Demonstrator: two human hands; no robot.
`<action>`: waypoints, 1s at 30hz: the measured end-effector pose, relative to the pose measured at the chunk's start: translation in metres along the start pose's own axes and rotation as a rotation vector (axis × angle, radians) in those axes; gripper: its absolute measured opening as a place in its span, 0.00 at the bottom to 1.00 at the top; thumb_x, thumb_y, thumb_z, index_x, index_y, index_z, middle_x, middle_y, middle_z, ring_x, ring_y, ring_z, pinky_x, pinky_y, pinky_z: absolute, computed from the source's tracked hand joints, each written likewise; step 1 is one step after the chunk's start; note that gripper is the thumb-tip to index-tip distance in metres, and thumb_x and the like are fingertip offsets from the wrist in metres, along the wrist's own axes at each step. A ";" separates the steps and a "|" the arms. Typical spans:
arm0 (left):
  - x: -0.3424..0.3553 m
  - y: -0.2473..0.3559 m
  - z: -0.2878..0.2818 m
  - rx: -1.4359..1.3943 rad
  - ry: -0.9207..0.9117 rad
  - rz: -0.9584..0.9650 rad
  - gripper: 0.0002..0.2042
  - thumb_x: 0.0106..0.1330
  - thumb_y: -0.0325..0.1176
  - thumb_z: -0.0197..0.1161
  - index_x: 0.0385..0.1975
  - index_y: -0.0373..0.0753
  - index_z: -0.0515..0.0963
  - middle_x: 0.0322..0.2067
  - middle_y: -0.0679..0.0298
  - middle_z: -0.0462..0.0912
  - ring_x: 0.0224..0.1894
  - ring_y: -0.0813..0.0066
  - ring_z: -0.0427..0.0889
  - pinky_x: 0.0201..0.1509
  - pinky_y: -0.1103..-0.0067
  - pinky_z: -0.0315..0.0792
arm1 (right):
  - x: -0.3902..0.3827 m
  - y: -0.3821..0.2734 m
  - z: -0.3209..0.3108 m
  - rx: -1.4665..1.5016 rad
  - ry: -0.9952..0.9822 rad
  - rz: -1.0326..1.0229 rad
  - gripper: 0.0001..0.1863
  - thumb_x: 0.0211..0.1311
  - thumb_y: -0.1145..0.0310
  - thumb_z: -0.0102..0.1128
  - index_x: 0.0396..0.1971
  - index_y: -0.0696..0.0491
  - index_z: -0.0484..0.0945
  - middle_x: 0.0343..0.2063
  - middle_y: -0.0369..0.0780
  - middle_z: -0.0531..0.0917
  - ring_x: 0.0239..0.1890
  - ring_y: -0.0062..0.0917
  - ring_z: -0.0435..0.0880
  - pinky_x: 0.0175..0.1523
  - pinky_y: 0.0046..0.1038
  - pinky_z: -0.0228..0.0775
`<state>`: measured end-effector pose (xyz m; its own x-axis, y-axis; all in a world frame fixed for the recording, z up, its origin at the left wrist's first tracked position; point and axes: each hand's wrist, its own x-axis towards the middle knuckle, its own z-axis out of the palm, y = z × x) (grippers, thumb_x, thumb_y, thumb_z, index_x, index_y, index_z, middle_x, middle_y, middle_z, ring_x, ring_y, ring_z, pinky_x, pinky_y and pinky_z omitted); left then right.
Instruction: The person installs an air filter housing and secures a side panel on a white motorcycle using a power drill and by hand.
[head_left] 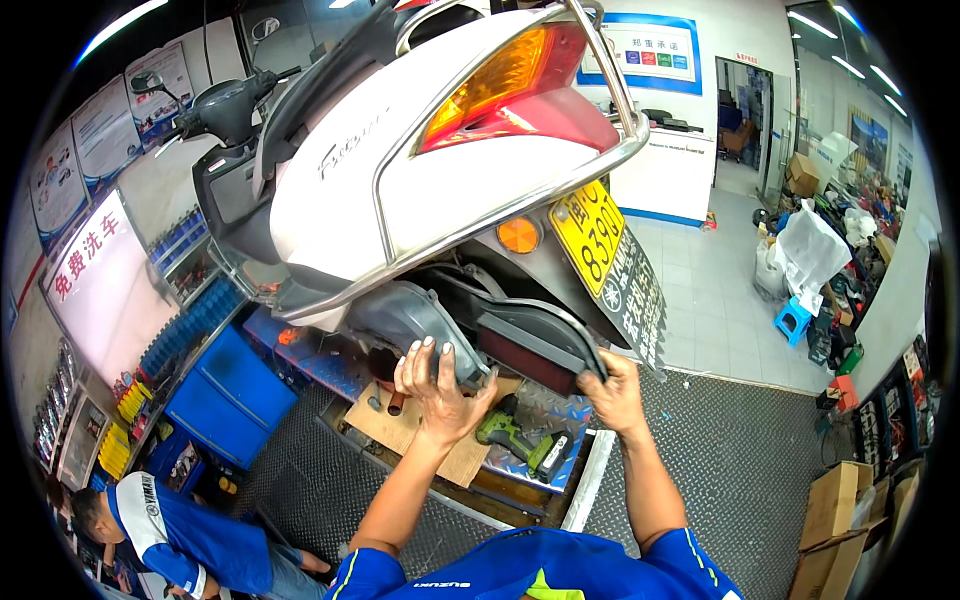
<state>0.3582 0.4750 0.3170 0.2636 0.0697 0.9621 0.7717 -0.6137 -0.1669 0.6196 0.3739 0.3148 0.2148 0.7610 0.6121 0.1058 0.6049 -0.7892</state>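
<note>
Scooter [330,215]: glossy white bodywork, smooth tubular chrome rail [490,222]. Under it, rounded matte grey plastic casing [405,315] beside a curved black plastic shell [548,322] carrying a dark reddish, roughly rectangular filter panel [525,357]. Both forearms reach up and forward, bare below blue sleeves. Left hand [447,400] raised, fingers slightly apart, pointing up at the casing's lower edge; can't tell how firmly they touch. Right hand [612,395] has thumb and fingers clamped on the shell's lower right end. Shell and panel lie between the hands, panel just left of the right fingertips. Green-black cordless drill [512,430] below.
</note>
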 end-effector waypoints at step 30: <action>-0.022 -0.005 -0.028 -0.246 -0.059 -0.482 0.64 0.50 0.60 0.86 0.79 0.33 0.51 0.73 0.44 0.56 0.77 0.45 0.55 0.80 0.51 0.52 | 0.067 0.040 0.119 -0.256 -0.301 -0.145 0.37 0.82 0.47 0.54 0.74 0.62 0.61 0.60 0.63 0.80 0.64 0.58 0.81 0.68 0.47 0.72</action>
<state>0.3322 0.4545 0.3029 -0.0494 0.4281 0.9024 0.6567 -0.6668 0.3524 0.5226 0.4766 0.3301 -0.1099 0.7296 0.6750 0.3604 0.6622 -0.6570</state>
